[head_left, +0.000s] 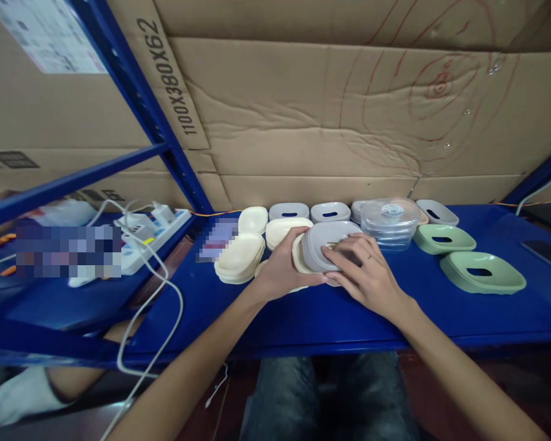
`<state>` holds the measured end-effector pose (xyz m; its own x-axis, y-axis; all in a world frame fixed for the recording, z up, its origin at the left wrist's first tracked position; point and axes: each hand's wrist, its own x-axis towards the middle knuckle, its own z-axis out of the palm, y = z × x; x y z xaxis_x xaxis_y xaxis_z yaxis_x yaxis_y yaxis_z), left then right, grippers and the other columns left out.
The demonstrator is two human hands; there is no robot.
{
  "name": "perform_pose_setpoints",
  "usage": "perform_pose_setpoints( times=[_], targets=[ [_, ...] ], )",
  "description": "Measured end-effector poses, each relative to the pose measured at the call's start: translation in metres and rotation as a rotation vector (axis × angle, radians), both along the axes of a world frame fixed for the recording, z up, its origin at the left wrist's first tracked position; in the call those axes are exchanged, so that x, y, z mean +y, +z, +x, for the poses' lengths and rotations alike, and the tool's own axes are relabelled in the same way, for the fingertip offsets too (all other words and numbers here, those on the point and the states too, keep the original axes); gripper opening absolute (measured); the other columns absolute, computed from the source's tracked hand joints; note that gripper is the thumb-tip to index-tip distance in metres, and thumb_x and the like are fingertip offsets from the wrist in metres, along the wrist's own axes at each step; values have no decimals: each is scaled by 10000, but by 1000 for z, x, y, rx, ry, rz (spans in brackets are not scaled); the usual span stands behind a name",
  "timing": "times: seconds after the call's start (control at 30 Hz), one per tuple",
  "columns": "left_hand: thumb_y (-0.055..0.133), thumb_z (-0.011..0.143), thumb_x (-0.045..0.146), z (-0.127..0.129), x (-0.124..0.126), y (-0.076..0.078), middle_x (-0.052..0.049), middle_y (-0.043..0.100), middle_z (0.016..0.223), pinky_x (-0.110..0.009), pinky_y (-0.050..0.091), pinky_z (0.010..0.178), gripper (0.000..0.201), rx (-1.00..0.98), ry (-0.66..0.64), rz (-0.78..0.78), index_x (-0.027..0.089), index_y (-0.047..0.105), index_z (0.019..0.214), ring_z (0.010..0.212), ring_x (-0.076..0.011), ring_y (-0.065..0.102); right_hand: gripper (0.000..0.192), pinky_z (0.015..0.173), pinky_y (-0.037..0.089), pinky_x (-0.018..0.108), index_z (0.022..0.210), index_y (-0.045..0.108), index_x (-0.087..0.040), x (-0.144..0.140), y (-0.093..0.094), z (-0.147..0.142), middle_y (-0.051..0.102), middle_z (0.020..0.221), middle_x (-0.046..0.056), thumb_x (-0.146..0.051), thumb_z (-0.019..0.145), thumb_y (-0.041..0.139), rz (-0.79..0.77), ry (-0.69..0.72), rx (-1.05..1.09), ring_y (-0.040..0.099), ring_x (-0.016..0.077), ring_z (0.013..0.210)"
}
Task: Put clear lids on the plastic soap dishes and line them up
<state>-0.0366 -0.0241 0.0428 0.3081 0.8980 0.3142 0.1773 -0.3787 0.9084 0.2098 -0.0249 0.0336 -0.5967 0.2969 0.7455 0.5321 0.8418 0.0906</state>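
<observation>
Centrally, on the blue worktop [441, 306], both hands are closing on a grey lid [324, 245]: the left hand [282, 269] is gripping its near-left edge, the right hand [365, 269] is pressing its top, cream lids [239, 257] just beside.

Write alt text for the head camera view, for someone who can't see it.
A person's left hand and right hand grip a grey plastic lid over a cream plastic tray on a blue metal shelf. Cream, grey and green lids lie around them, with a stack of clear plastic containers behind and cardboard at the back.
</observation>
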Motion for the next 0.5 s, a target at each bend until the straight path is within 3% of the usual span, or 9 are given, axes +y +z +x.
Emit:
perform_pose_setpoints(
  times=[0.17,0.37,0.5],
  targets=[
    [1036,660,403,5,-1,-2,-143,662,1496,-527,587,1108,972,-215,-131,-214,270,516,1471,1372,-355,660,561,1079,573,595,1630,575,-290,-4,-6,1,699,1372,157,-260,1080,679,-40,-15,25,664,349,1268],
    [973,787,534,2,-2,1,-98,706,1336,-427,589,1043,793,-382,-136,-346,277,604,1439,1249,-286,688,526,1151,549,637,1573,641,-353,-4,-9,-4,711,1385,125,-274,1058,716,-32,-16,-11,631,351,1335],
    [961,807,420,3,-2,3,-82,711,1337,-392,594,1008,707,-388,-111,-378,282,642,1422,1238,-273,684,463,1105,573,619,1504,691,-341,-7,-7,-9,705,1387,129,-268,1048,727,10,-28,-51,619,354,1341]
  ],
)
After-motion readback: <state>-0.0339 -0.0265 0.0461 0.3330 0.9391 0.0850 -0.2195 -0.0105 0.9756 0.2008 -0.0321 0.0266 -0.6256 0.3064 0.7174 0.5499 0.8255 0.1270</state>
